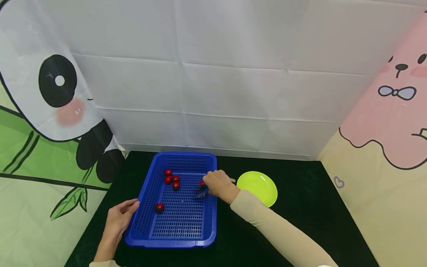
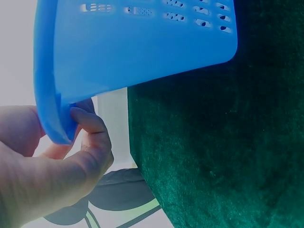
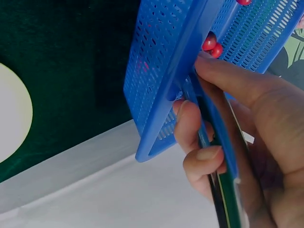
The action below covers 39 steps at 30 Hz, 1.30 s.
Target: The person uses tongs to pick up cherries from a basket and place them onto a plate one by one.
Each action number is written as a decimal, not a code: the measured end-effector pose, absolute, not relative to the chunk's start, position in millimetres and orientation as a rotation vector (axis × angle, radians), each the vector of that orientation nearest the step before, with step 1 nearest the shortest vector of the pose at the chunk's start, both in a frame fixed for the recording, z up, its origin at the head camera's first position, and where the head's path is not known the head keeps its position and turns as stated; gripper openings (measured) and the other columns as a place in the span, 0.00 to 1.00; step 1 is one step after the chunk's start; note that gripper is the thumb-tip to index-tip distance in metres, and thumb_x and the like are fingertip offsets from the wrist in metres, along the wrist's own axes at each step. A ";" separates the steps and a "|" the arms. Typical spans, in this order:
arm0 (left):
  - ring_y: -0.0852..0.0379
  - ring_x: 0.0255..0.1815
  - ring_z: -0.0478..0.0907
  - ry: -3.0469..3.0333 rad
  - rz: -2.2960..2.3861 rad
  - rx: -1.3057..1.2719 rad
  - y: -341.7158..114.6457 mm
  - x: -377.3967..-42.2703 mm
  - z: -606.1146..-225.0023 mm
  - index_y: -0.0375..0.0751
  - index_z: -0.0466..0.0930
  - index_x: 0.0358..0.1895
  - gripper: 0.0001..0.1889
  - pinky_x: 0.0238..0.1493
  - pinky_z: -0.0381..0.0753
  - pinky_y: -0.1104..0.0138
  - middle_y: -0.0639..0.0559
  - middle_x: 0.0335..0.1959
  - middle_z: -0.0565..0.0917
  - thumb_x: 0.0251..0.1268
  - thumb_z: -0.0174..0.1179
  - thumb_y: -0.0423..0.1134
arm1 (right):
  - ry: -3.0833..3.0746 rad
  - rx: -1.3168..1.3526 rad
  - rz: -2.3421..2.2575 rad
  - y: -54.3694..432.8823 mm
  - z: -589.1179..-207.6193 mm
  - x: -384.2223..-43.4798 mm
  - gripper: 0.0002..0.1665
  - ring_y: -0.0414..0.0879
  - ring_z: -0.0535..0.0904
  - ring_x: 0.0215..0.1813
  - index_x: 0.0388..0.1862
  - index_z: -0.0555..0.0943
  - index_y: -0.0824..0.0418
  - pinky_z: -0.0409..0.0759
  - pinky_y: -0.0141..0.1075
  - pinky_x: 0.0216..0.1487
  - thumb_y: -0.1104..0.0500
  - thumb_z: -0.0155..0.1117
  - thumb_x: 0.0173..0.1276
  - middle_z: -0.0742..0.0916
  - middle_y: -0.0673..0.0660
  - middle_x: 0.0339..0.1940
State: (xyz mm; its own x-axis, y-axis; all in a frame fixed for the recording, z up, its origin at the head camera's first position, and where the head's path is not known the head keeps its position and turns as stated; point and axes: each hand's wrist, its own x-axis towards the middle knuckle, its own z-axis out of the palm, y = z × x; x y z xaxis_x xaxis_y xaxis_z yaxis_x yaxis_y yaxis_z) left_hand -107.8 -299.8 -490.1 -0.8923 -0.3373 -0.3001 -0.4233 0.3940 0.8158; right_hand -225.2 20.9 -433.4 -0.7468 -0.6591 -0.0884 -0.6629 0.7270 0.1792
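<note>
Picking step underway — right hand [image 1: 218, 185] reaches over the right wall of the blue basket [image 1: 181, 226], its grip closed on tongs [image 3: 223, 180] whose tips sit by a red berry [image 1: 201, 183] on the basket floor. Left hand [image 1: 118, 218] pinches the basket's left rim, steadying it. Four more berries [image 1: 171, 180] lie loose inside. Green plate [image 1: 258, 185] sits just right on the tabletop. Judged next: clamp that berry firmly, lift clear of the wall.

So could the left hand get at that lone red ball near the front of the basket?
Probably yes. The left hand grips the blue basket's left rim, the lone red ball lies just inside, and nothing covers it. It would have to let go first.
</note>
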 end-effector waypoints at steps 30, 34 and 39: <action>0.51 0.47 0.84 2.534 1.538 -0.702 -299.1 -109.1 -492.3 0.31 0.74 0.69 0.31 0.46 0.84 0.57 0.33 0.55 0.84 0.77 0.58 0.54 | 2.944 -1.145 -0.095 51.7 -445.0 -219.7 0.13 0.37 0.73 0.21 0.44 0.88 0.60 0.70 0.23 0.23 0.52 0.74 0.70 0.84 0.51 0.29; 0.51 0.48 0.84 2.537 1.537 -0.700 -300.6 -109.7 -492.3 0.31 0.74 0.69 0.31 0.46 0.82 0.60 0.35 0.55 0.84 0.77 0.58 0.54 | 2.963 -1.221 -0.177 59.3 -449.9 -218.6 0.14 0.37 0.72 0.22 0.44 0.90 0.61 0.69 0.23 0.23 0.51 0.73 0.70 0.84 0.52 0.30; 0.52 0.46 0.84 2.529 1.555 -0.706 -301.8 -109.6 -492.1 0.29 0.73 0.69 0.33 0.45 0.83 0.61 0.35 0.54 0.85 0.77 0.59 0.55 | 2.966 -1.257 -0.370 66.3 -457.4 -216.0 0.17 0.35 0.72 0.21 0.49 0.90 0.63 0.68 0.21 0.22 0.52 0.72 0.71 0.86 0.54 0.33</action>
State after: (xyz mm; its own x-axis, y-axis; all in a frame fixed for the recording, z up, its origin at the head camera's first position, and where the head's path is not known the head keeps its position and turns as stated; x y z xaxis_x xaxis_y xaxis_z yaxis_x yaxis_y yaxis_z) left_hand -109.6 -301.8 -492.1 -0.8893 -0.3367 -0.3096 -0.4282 0.3751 0.8221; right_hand -216.0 66.3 -457.4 -0.6950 -0.6960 0.1805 -0.7190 0.6741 -0.1692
